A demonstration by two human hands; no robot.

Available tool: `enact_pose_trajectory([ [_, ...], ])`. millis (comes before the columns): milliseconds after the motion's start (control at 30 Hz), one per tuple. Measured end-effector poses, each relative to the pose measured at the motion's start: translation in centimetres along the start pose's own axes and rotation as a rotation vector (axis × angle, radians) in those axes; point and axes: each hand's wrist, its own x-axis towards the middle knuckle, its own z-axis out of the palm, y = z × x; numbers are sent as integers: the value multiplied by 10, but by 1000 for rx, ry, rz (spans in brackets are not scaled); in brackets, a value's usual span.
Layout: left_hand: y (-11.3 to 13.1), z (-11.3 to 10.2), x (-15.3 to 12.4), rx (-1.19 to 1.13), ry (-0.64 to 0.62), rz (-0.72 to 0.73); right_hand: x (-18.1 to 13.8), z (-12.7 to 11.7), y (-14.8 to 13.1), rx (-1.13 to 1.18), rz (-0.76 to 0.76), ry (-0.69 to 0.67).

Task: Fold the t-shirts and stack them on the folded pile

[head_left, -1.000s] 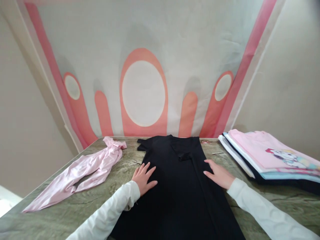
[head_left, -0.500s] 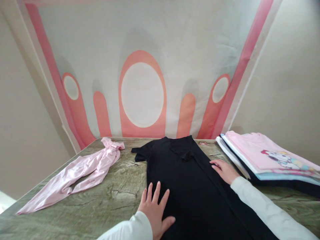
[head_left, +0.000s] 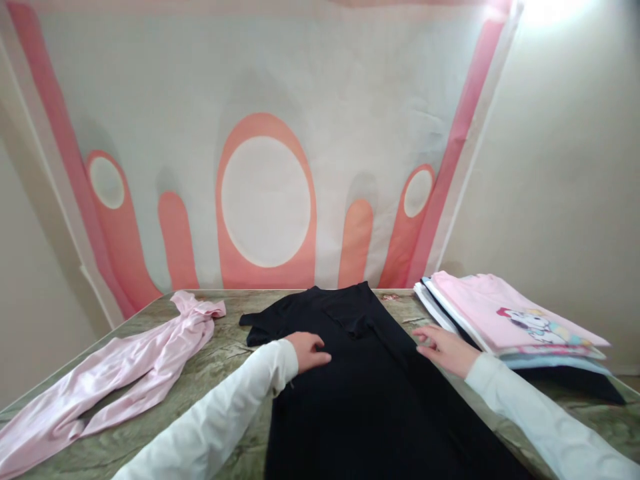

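A black short-sleeved T-shirt (head_left: 360,400) lies in the middle of the table, its left side folded out with the sleeve at the far left and the other sleeve turned inward over the body. Over its upper left part is my left hand (head_left: 306,351), thumb and forefinger apart, the other fingers largely hidden. My right hand (head_left: 447,348) hovers at the shirt's right edge with its fingers slightly bent and apart. Neither hand visibly grips the cloth; whether the fingertips touch it I cannot tell.
To the left, a crumpled pink garment (head_left: 145,363) stretches across the wood-patterned table (head_left: 235,333). A stack of folded clothes (head_left: 520,320), topped by a pink one with a cartoon dog, stands at the right. Behind the table rises a wall with a pink-and-white backdrop (head_left: 265,200).
My left hand has moved forward up the shirt from its lower left side, its spread fingers now drawn in. My right hand stays near the right edge. The view has shifted slightly.
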Motion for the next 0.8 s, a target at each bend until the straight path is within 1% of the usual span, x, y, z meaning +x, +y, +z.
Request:
enact_pose_trajectory([
  [33, -3, 0, 20, 9, 27, -36, -4, 1, -14, -10, -1, -26],
  [100, -7, 8, 51, 43, 105, -119, -18, 7, -40, -10, -13, -63],
  [167, -10, 26, 70, 84, 195, -220, -37, 15, -57, -49, -1, -58],
  [233, -15, 46, 76, 128, 256, -300, -55, 19, -64, -97, 55, -48],
  [333, -21, 67, 75, 198, 325, -334, -76, 19, -62, -142, 73, -69],
  [400, -24, 73, 72, 236, 369, -319, -82, 17, -60, -159, 73, -110],
  [500, -25, 72, 69, 264, 388, -297, -84, 19, -63, -177, 90, -152],
  [633, -33, 66, 58, 282, 359, -260, -89, 28, -87, -147, 45, -210],
  [700, -41, 63, 46, 301, 340, -212, -93, 31, -105, -86, 6, -304],
  [800, -56, 56, 28, 321, 295, -132, -97, 31, -127, 34, -76, -520],
])
